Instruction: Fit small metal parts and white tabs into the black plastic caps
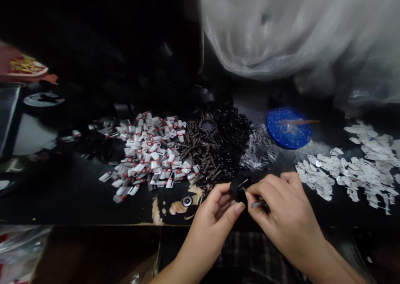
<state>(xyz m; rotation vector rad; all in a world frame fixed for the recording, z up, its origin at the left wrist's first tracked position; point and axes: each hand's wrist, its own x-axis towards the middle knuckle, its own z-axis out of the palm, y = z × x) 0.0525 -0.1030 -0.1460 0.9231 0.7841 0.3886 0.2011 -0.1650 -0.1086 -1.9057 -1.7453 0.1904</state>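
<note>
Close to the table's front edge, my left hand (218, 215) grips a black rounded part (236, 189) between thumb and fingers. My right hand (283, 207) is closed right beside it, thumb and forefinger pinching at the part's face, where a thin pale sliver (244, 188) shows. Under the right fingers a small grey metal piece (256, 204) sticks out; its other end is hidden in the hand. Just beyond the hands lie a heap of coil springs (203, 148), a heap of small black pieces (233, 140) and a pile of thin pale pins (254, 155).
White tubular pieces with red rings (156, 150) are heaped to the left. A blue round lid (289, 138) bears a brown stick (300, 121) and glossy clear stuff. Flat pale plates (353, 171) spread at right. A small ring part (187, 201) lies near the worn edge. Clear plastic sheeting (281, 30) hangs behind.
</note>
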